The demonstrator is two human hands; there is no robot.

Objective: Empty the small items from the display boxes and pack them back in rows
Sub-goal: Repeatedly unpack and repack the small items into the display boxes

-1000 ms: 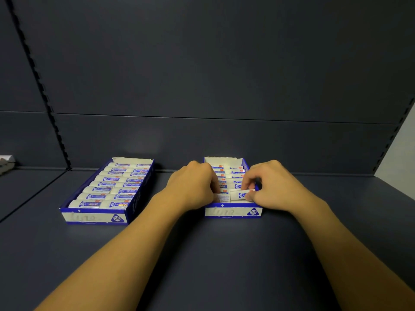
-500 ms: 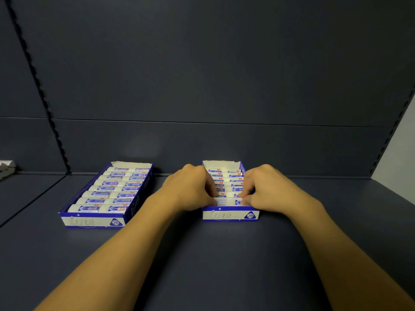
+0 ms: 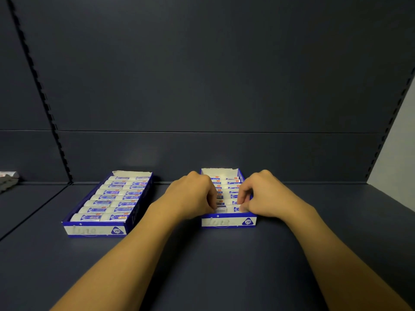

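A: Since a second ago both hands have settled lower into the near end of the right display box (image 3: 226,221); the slanted item the right hand held is now down in the front row.

B: What are the hands doing?

A: The left hand (image 3: 193,196) is curled over the box's left edge, fingertips on the front-row items (image 3: 233,208); whether it pinches one I cannot tell. The right hand (image 3: 261,194) pinches the right end of the front item, thumb and fingers curled round it.

B: What is hidden?

A: The knuckles cover much of the rows. The left display box (image 3: 94,230) sits well apart on the shelf (image 3: 202,265), full. An object (image 3: 7,179) at the far left edge is cut off.
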